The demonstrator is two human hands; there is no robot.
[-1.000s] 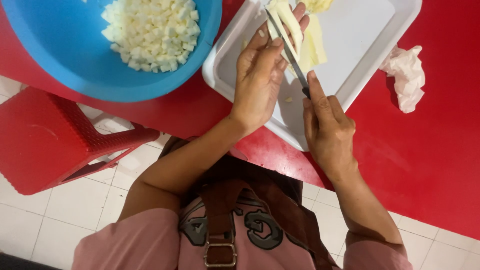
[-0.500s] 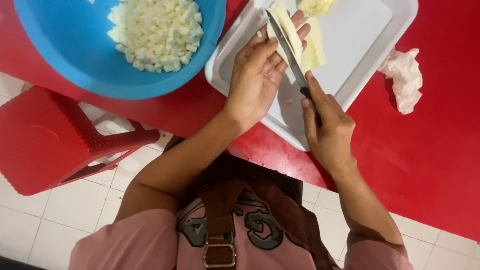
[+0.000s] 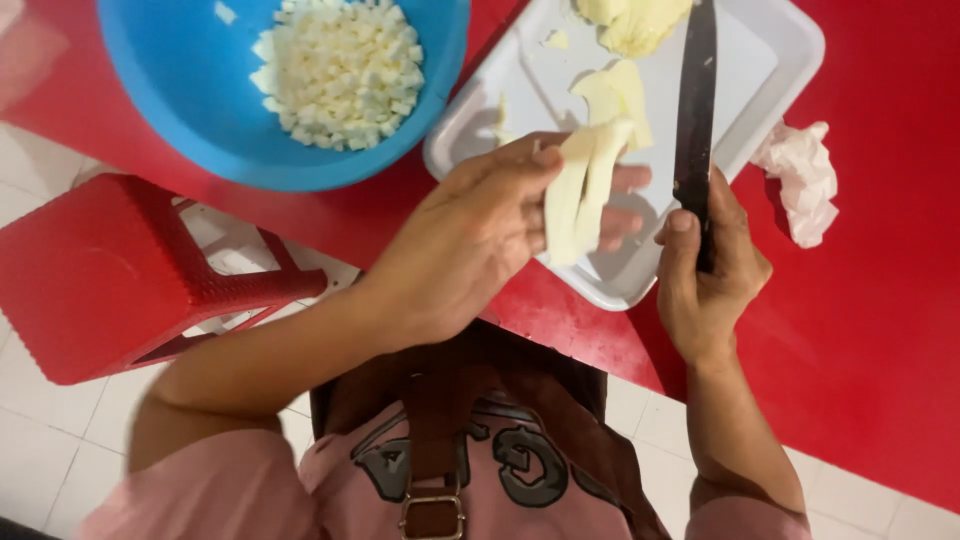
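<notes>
My left hand (image 3: 480,235) holds several long pale yellow strips (image 3: 580,190) lifted just above the near part of a white tray (image 3: 780,60). My right hand (image 3: 705,275) grips the handle of a dark-bladed knife (image 3: 696,100), whose blade points away from me over the tray, to the right of the strips and apart from them. More pale yellow slices (image 3: 620,90) and a bigger chunk (image 3: 630,20) lie on the tray further back.
A blue bowl (image 3: 190,100) with several small white cubes (image 3: 340,70) stands at the left on the red table (image 3: 880,300). A crumpled white tissue (image 3: 800,175) lies right of the tray. A red plastic stool (image 3: 100,280) stands on the tiled floor below left.
My left hand has lifted the strips off the tray and turned them lengthwise. The knife has left the strips and swung to the right, blade pointing away.
</notes>
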